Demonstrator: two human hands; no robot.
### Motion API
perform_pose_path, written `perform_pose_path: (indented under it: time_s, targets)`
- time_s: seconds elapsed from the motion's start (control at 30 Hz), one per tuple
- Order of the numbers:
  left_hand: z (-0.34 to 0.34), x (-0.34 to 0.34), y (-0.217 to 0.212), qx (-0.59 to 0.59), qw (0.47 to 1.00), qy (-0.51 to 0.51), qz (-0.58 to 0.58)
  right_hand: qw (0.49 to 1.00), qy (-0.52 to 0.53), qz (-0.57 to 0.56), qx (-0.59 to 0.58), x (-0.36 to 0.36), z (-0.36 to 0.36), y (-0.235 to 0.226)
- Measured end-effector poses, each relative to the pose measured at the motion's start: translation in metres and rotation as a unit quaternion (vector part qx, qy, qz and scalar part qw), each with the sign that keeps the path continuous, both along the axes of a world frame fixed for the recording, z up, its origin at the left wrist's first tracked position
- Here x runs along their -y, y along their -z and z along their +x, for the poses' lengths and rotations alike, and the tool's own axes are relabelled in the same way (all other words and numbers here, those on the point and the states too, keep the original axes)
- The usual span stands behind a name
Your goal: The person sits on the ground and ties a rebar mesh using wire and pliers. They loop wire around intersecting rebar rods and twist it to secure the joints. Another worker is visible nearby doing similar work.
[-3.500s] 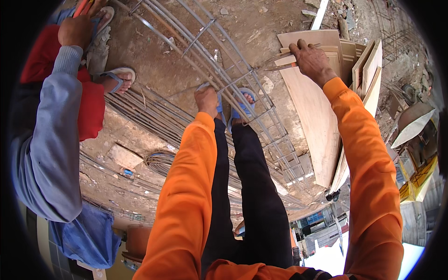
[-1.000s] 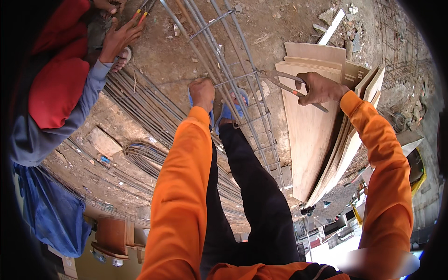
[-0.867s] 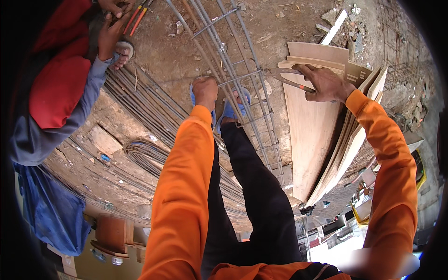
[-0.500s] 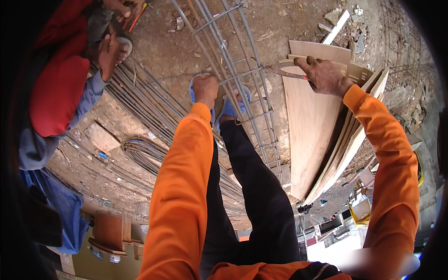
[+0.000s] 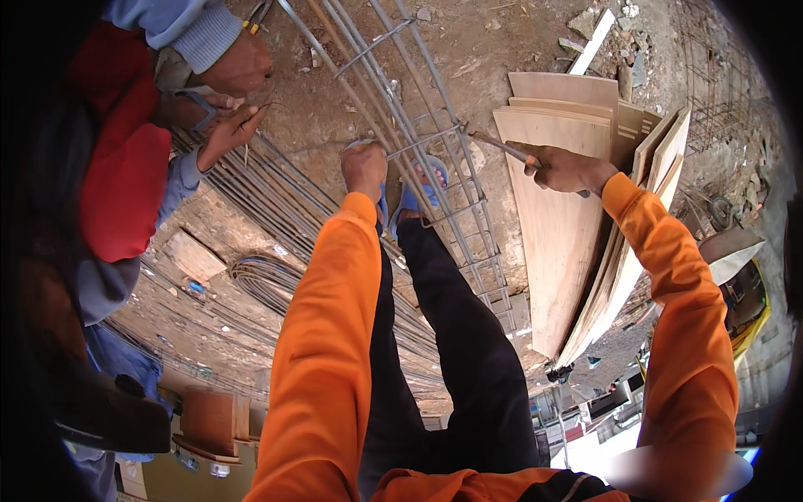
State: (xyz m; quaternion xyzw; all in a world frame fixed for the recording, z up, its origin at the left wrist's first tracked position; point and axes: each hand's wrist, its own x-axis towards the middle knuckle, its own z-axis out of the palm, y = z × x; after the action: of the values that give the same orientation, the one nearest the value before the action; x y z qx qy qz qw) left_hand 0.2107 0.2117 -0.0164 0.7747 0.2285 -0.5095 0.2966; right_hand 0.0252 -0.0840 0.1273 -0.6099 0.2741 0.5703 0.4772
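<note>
My left hand is closed around a bar of the long steel rebar cage that runs over the dirt in front of my feet. My right hand grips a thin metal hook tool with an orange grip; its tip touches the cage where a stirrup crosses a long bar. Both my sleeves are orange. My blue sandals stand inside the cage.
A stack of plywood sheets lies right of the cage. A bundle of loose rebar and a wire coil lie to the left. Another person in red and blue crouches at the left, their hands at the bars.
My right hand has brought the hook tool down and left from over the plywood onto the cage. The other person has shifted closer, with hands lower on the bars. My left hand has stayed put.
</note>
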Motion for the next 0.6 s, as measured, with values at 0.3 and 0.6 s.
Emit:
perform_pose_path:
  time_s: [0.3,0.6]
  targets:
    - [-0.007,0.04,-0.083,0.491,0.797,0.327,-0.129,0.984,0.144,-0.061,0.085,-0.064,-0.049,0.001]
    - [-0.011,0.061,-0.071,0.346,0.765,0.486,-0.244,0.95,0.043,-0.224,0.214,-0.069,-0.025,-0.037]
